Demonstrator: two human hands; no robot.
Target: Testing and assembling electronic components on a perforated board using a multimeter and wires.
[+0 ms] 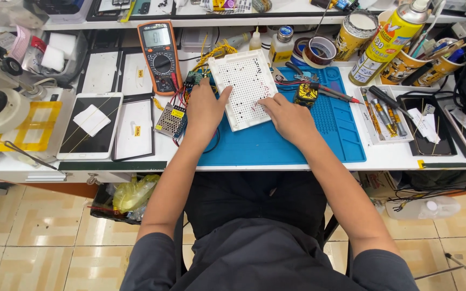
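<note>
Workbench (389,157): white top, running the full width and carrying everything listed below.

Blue work mat (276,145): lying at centre, serving as the surface under both hands.

Tablet (89,126): lying face up at the left with a white paper square resting on its dark screen, well apart from the hands.

White perforated tray (245,86): sitting tilted on the mat's upper left part, between the two hands; its many small holes are facing up, a few reddish marks showing near its right edge.

Multimeter (159,54): orange-cased, lying behind the tray to the left, its red lead trailing toward a small metal mesh-covered module (171,119).

Spray can (388,39): yellow, standing among paper cups of tools at the right rear.

Left hand (204,109): pressing flat on the tray's left edge, fingers spread, apparently steadying it; clasping nothing.

Right hand (289,117): resting at the tray's lower right edge, fingertips bent onto the surface; whether they are pinching some small part cannot be told.

Tape roll (319,51): brown, lying behind the mat.
</note>
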